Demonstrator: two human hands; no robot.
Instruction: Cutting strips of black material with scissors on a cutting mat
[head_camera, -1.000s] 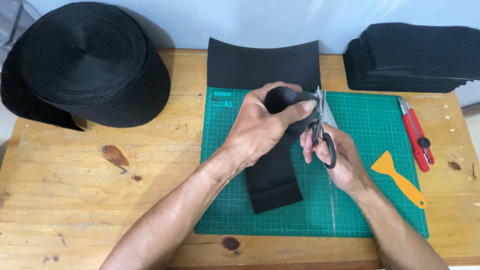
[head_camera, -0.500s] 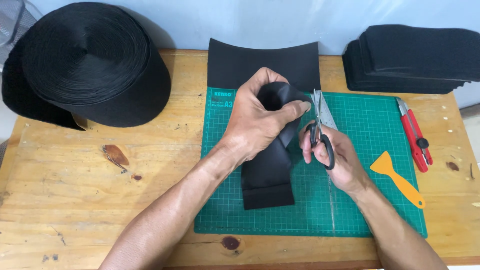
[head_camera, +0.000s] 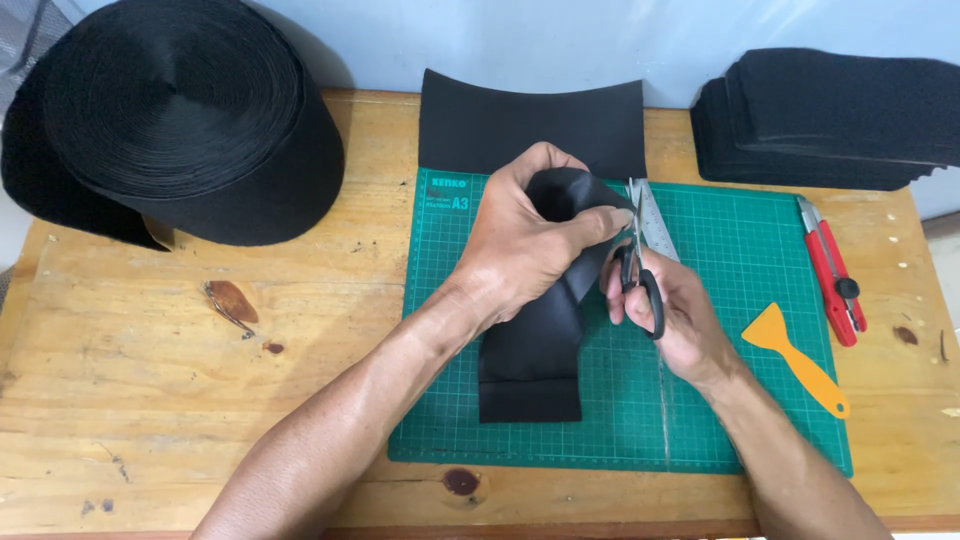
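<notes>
A folded black rubbery strip (head_camera: 535, 340) is gripped at frame centre over the green cutting mat (head_camera: 760, 240).

The left hand (head_camera: 525, 245) is closed around its top; black-handled scissors (head_camera: 640, 275) are held in the right hand (head_camera: 675, 320), blades mostly hidden.

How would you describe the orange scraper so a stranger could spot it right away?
Look at the green cutting mat on the wooden table. At its right edge, below the red utility knife, lies the orange scraper. It is the only orange, flat, fan-headed tool there.
</notes>
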